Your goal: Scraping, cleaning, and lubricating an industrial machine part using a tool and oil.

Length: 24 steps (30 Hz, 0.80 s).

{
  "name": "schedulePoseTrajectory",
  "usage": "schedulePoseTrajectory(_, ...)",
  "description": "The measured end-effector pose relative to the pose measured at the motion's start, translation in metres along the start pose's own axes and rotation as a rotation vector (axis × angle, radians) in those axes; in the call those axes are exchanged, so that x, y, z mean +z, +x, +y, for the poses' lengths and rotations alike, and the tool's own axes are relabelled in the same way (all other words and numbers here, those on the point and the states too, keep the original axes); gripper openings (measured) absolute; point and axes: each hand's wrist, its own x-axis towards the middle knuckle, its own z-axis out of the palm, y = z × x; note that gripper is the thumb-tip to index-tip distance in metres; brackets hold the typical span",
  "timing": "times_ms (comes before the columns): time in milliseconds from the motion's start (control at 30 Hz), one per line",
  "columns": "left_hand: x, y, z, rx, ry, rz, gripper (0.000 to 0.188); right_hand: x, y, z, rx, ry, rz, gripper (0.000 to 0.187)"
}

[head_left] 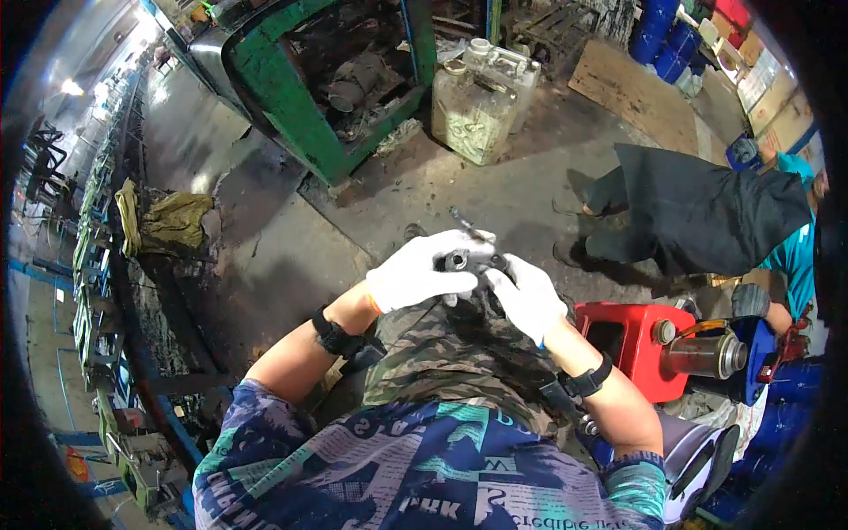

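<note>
Both my hands wear white gloves and meet in front of my lap. My left hand (415,276) is closed round a small dark metal part with a round, hollow end (456,260) facing up. Fingers of my right hand (532,299) close on the same part from the other side. A thin dark rod (465,224) sticks out beyond the fingers, away from me; whether it is joined to the part I cannot tell. Much of the metal part is hidden by the gloves, and its exact kind does not show.
Ahead stands a green metal frame (327,141) beside dirty white jerrycans (473,115). At my right are a red machine housing (640,349), a metal cylinder (707,355) and a person in a dark apron (707,208). A yellowish cloth (177,223) lies left, near a long rack.
</note>
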Motion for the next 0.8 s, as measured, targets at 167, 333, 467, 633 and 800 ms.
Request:
schedulePoseTrajectory(167, -0.036, 0.034, -0.001, 0.135, -0.206, 0.508, 0.049, -0.015, -0.004, -0.004, 0.173, -0.046, -0.116, 0.032)
schedulePoseTrajectory(333, -0.088, 0.053, -0.001, 0.339, 0.318, 0.76, 0.047, -0.014, -0.016, 0.017, 0.377, 0.373, -0.119, 0.03)
schedulePoseTrajectory(467, -0.067, 0.045, 0.009, 0.486, 0.631, 0.643, 0.063, -0.022, -0.011, 0.017, 0.392, 0.327, -0.141, 0.026)
schedulePoseTrajectory(633, -0.059, 0.044, 0.009, 0.464, 0.696, 0.604, 0.067, -0.027, -0.009, 0.018, 0.446, 0.383, -0.18, 0.024)
schedulePoseTrajectory(800, -0.068, 0.041, 0.003, 0.489, 0.651, 0.566, 0.067, -0.027, -0.006, 0.015, 0.469, 0.427, -0.18, 0.021)
